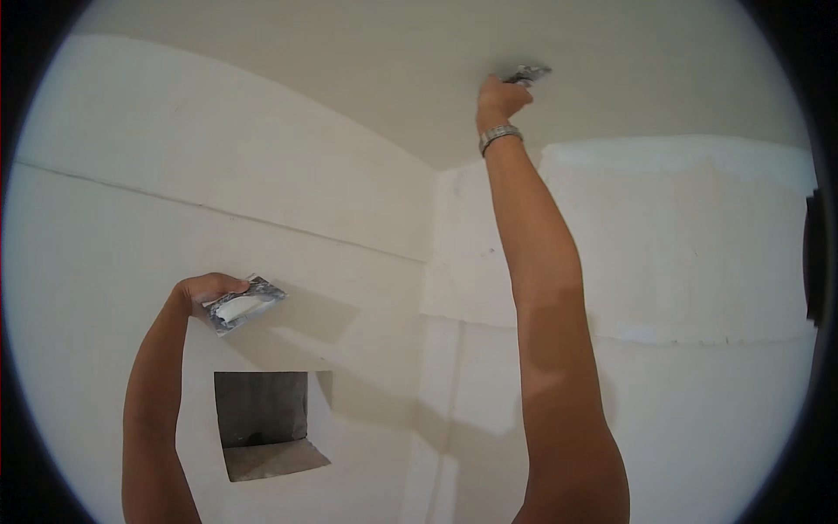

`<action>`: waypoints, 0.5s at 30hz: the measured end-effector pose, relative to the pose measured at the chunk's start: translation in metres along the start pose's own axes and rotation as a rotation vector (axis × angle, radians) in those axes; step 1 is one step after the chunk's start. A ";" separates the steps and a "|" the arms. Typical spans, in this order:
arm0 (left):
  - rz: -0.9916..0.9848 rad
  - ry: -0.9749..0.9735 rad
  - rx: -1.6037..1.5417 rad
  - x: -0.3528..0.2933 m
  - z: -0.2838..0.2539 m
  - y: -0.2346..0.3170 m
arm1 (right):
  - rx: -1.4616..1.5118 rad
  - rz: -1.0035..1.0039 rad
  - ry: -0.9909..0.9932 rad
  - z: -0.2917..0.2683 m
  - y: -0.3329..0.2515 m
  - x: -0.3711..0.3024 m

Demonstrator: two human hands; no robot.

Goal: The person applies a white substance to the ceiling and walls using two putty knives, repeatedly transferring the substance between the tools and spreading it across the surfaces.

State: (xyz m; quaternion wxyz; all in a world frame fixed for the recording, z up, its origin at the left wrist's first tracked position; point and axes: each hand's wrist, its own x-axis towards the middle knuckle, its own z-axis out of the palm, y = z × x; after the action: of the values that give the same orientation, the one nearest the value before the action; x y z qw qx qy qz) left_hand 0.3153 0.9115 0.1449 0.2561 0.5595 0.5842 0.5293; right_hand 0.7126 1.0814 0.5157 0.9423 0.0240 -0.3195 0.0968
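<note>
My left hand (208, 286) is raised in front of the left wall and grips a flat, rectangular metal putty blade (269, 291) by its edge. A lump of white putty (243, 306) lies on that blade, and its metal is smeared. Far above, my right hand (501, 98) reaches up to the ceiling (367, 61), closed round a putty knife (529, 74). White smears show on this knife, which is at the ceiling surface; its handle is mostly hidden by my fingers. A metal-banded watch (499, 135) circles my right wrist.
Below my left hand, a square recess (262, 406) opens into the left wall (105, 236). A groove (201, 206) runs across that wall toward the corner. The right wall (681, 244) has a whiter patched band near the ceiling. A dark object (813, 262) stands at the far right edge.
</note>
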 end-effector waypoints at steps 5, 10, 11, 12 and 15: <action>0.046 -0.026 -0.009 0.009 -0.012 -0.010 | 0.025 -0.074 -0.077 -0.047 0.034 0.013; 0.036 -0.035 -0.009 0.012 0.002 0.002 | 0.039 0.215 0.011 -0.126 0.056 0.126; 0.049 -0.022 -0.025 0.014 -0.003 -0.005 | 0.037 0.220 -0.003 -0.124 0.057 0.122; 0.056 0.004 -0.042 0.010 -0.010 -0.013 | 0.086 0.269 -0.008 -0.122 0.054 0.110; 0.033 0.008 -0.039 0.010 -0.010 -0.009 | 0.122 0.314 -0.019 -0.126 0.058 0.113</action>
State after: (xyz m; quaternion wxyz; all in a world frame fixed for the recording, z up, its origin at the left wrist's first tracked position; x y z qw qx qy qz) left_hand 0.3003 0.9192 0.1427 0.2555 0.5619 0.5655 0.5470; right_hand 0.8643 1.1705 0.4829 0.9093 0.0321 -0.3217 0.2620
